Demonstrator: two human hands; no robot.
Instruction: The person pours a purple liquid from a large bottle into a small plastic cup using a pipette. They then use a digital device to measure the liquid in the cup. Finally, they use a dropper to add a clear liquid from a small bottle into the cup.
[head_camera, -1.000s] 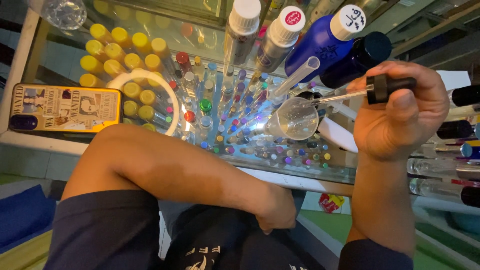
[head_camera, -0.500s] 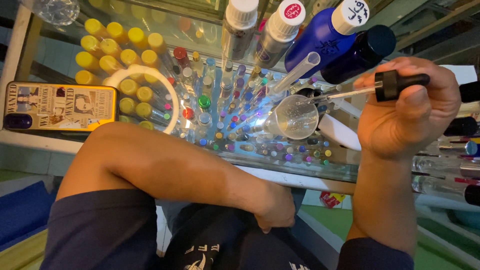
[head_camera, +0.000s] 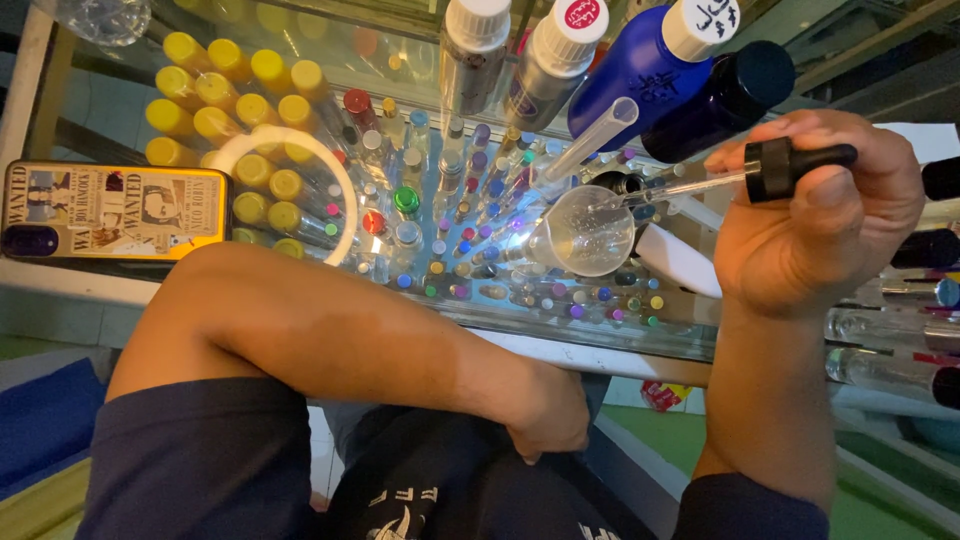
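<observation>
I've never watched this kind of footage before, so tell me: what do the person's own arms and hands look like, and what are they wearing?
Both hands are bare: no gloves, rings or watch show on the left hand or the right hand. The forearms are uncovered too. Short dark navy sleeves cover only the upper arms, plain and unmarked.

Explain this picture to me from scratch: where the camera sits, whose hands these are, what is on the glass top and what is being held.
The single view comes from a camera worn on a person's head, looking down over their own arms. There is no machine, only two bare hands. The right hand pinches a black-capped glass dropper, its tip over a small clear beaker. The left hand holds nothing and rests in the lap, below the edge. On the glass table stand many small vials with coloured caps, yellow-capped bottles, two blue bottles, two silver bottles and a phone in a printed case.
</observation>
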